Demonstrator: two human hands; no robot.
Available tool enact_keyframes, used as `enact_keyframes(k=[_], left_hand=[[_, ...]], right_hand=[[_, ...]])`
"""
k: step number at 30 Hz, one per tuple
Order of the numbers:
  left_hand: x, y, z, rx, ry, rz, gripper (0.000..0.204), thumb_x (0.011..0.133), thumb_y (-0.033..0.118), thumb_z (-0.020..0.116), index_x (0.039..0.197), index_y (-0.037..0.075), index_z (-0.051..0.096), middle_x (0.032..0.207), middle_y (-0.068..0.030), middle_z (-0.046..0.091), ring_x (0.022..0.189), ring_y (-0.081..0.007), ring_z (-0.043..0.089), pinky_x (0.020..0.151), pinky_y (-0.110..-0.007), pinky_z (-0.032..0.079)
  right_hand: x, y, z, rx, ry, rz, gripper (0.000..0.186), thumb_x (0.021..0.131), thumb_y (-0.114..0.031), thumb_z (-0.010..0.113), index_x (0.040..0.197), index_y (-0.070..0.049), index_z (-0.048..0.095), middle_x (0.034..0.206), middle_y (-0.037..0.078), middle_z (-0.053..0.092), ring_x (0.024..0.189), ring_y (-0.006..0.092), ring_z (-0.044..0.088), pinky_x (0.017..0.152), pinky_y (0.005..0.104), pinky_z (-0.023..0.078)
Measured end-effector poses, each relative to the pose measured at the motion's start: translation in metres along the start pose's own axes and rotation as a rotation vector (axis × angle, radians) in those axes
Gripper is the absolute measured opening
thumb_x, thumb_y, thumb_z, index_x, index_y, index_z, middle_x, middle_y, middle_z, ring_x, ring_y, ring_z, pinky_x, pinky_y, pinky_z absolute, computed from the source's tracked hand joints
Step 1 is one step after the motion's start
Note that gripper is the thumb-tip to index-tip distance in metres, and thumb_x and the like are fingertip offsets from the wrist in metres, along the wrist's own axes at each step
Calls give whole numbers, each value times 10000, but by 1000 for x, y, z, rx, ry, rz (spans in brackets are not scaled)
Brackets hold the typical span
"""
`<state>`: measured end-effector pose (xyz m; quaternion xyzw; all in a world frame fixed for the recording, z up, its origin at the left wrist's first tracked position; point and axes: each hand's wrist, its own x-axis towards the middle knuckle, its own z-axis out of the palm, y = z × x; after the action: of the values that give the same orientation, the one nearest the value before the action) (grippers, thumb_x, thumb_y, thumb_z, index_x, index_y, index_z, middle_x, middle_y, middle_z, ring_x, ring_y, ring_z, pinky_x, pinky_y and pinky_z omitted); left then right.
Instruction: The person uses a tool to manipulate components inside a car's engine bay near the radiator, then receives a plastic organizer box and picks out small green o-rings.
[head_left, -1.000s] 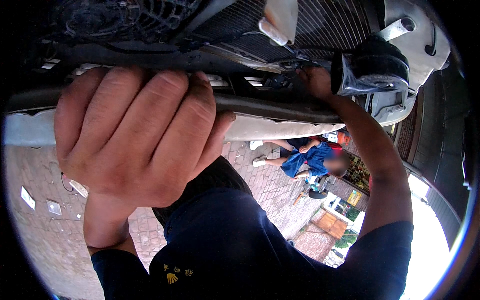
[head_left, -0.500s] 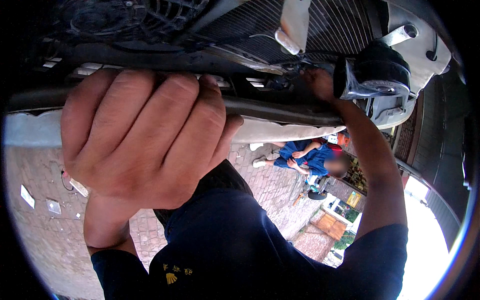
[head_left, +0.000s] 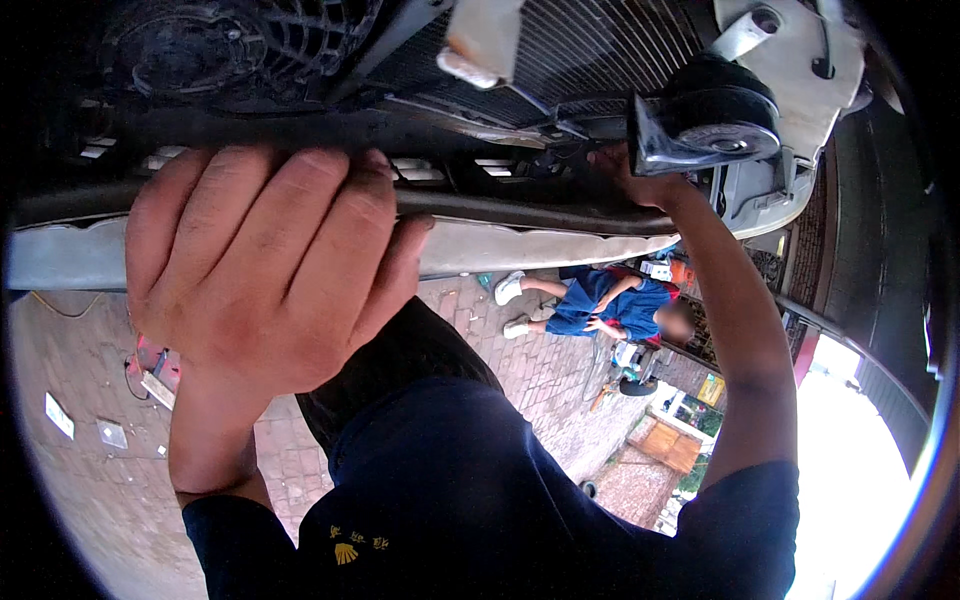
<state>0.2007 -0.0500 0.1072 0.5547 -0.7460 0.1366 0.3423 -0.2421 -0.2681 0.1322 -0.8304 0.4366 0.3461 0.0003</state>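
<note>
And there's the swing: your view has shifted, carrying the pale bracket (head_left: pixel 485 40) and the round black horn-like unit (head_left: pixel 715 115) leftward and slightly up, while your left hand (head_left: pixel 265 270) keeps its place over the dark rim (head_left: pixel 520 212) along the light panel (head_left: pixel 540 252). Its fingers bend side by side, thumb toward the right; the tips are hidden, so how tightly they close I cannot tell. Across on the other side, your right hand (head_left: pixel 640 180) reaches over that rim into the shadowed recess, just beside the horn-like unit and near the finned core (head_left: pixel 600 50). Whether it pinches anything, I cannot tell (that shadow gives nothing away). By my reading, your head has moved more than your hands, so the work looks to be at the same spot. Beyond you, a co-worker (head_left: pixel 635 305) in blue, hands before the body.
</note>
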Motion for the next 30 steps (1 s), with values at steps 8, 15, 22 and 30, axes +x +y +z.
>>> enact_keyframes(k=[8,15,22,30], left_hand=[[9,4,-20,-48,-102,-46,242,880,252,694,1053,93,756,1039,-52,732,969,-215,655,934,-386,452],[48,93,-55,-1229,-189,-288,274,873,89,706,1132,1,724,1035,-133,690,913,-201,642,796,-315,505],[74,168,-38,-1644,-587,-509,144,968,9,638,1091,-61,659,1019,-84,656,887,-91,627,727,-223,516],[92,208,-23,-1700,-844,-594,120,970,96,675,1002,-19,672,867,-37,665,707,-57,598,601,-200,504]], right_hand=[[-100,-93,-128,408,76,-94,296,1033,-279,566,980,1,646,863,237,641,838,481,592,747,491,495],[-171,-141,-91,1207,441,-435,287,1017,-205,591,816,-5,553,699,100,524,607,277,517,580,377,422],[-195,-146,-50,1292,605,-534,295,1017,-234,601,834,-6,570,692,121,515,617,319,517,587,389,422],[-227,-123,-21,1329,563,-508,318,990,-305,641,890,-5,604,702,175,567,681,419,575,636,465,463]])
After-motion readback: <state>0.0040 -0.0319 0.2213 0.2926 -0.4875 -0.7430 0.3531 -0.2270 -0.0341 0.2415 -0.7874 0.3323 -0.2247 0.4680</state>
